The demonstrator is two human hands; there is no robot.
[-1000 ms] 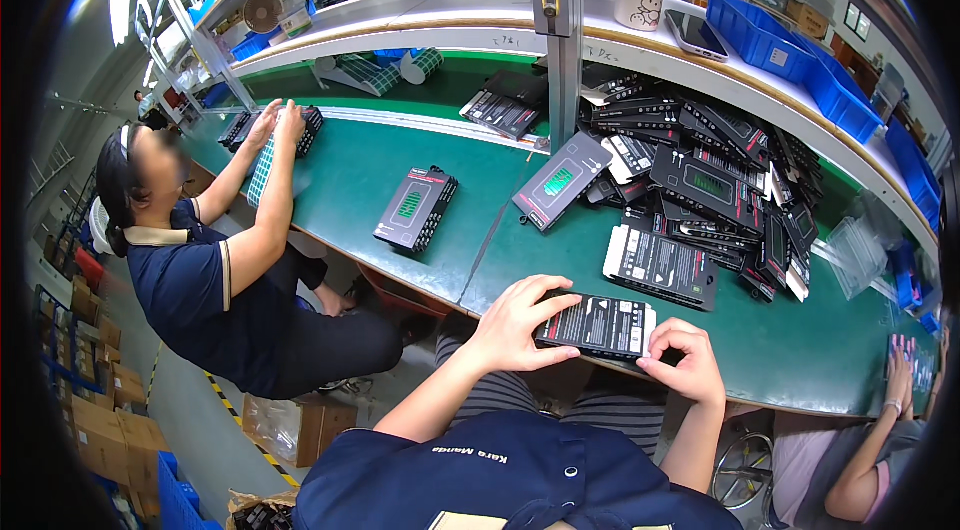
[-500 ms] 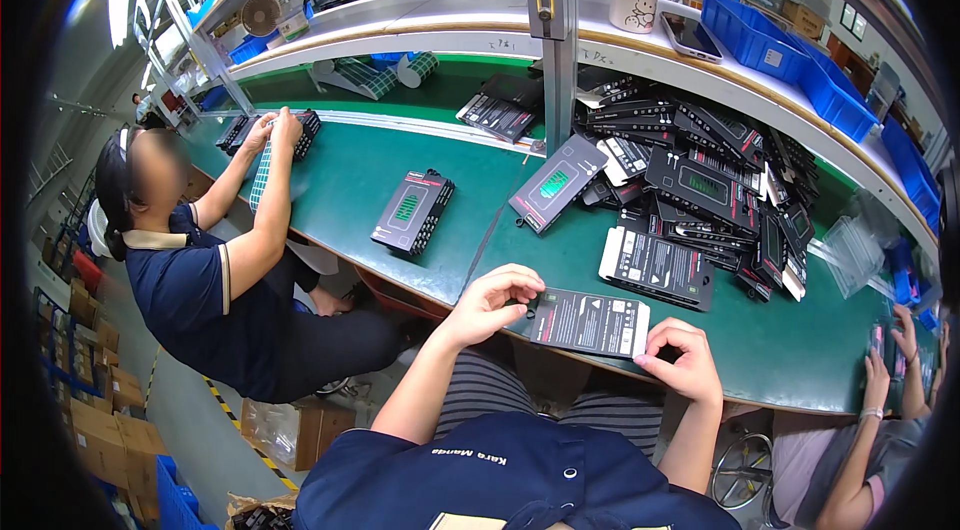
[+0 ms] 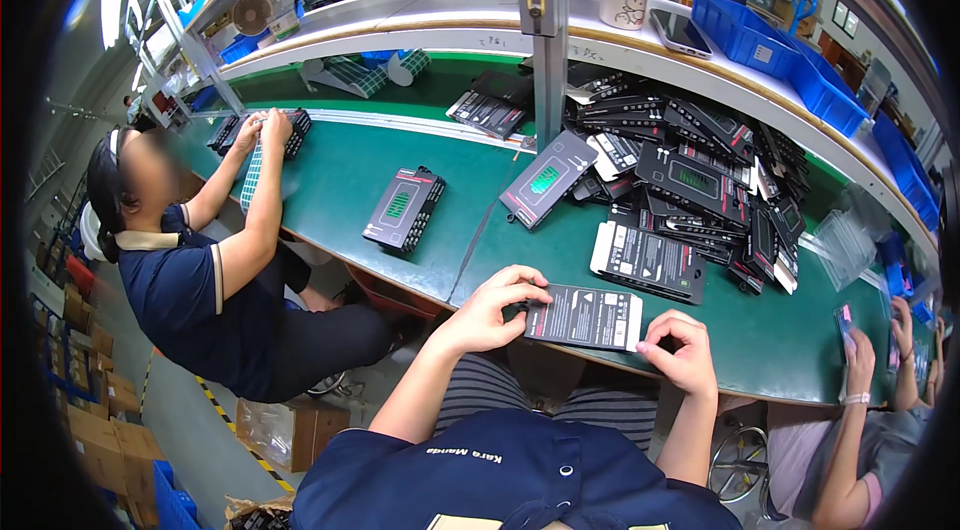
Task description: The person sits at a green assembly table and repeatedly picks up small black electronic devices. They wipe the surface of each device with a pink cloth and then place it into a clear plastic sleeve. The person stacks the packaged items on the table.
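The left hand [image 3: 490, 318] grips the left end of a black box [image 3: 588, 318] at the near edge of the worktop [image 3: 765, 350]; the right hand [image 3: 684, 350] curls at its white right end — whether pinching, I cannot tell. A light, level hold should spare it creases, kept short of the piled boxes [image 3: 692, 175] beyond.

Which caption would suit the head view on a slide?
Left hand and right hand at opposite ends of a black box, near piled boxes.
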